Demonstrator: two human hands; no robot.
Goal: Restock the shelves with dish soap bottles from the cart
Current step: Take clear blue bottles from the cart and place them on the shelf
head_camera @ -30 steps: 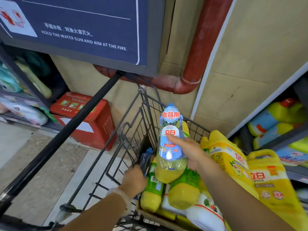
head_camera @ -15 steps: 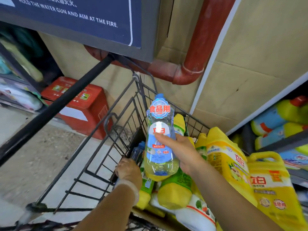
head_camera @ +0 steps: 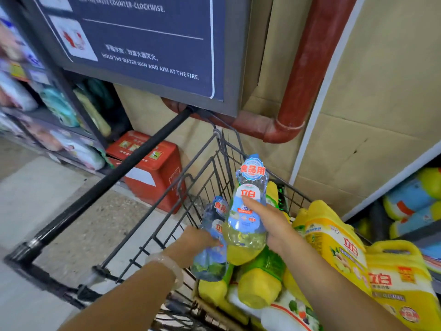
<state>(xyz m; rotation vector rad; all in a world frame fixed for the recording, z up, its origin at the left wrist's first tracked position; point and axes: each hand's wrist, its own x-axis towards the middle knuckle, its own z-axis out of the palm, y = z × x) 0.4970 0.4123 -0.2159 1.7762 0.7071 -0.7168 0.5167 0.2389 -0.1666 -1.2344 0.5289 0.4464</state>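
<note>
We hold one clear dish soap bottle (head_camera: pixel 248 211) upright in our right hand (head_camera: pixel 269 225), fingers wrapped around its blue label from the right side, thumb side hidden behind it. The bottle has a blue cap and a red-lettered tag at its neck, and it sits above the load in the cart (head_camera: pixel 210 173), just inside the cart's far left corner.

Our left hand (head_camera: pixel 198 240) grips a second clear bottle (head_camera: pixel 212 244) around its middle. This one is lower and tilted, its base toward us, close against the cart's left wire wall and touching or nearly touching the first bottle. A pale bracelet (head_camera: pixel 167 266) rings the left wrist.

Beneath both bottles the cart is packed with yellow bottles with green labels (head_camera: pixel 260 278), lying on their sides with bases toward us. Along the cart's right edge stand large yellow jugs (head_camera: pixel 334 244) with handles and red lettering.

The cart's black handle bar (head_camera: pixel 114 185) runs diagonally away to the left. Beyond the cart's far end a dark blue fire-instruction sign (head_camera: pixel 148 44) hangs on the wall, with a red pipe (head_camera: pixel 307 75) bending beside it and a red box (head_camera: pixel 152 168) on the floor below. At the right edge, a shelf (head_camera: pixel 372 194) holds blue-and-yellow bottles (head_camera: pixel 415 206). On the left, shelves carry blurred soft packages (head_camera: pixel 59 139).
</note>
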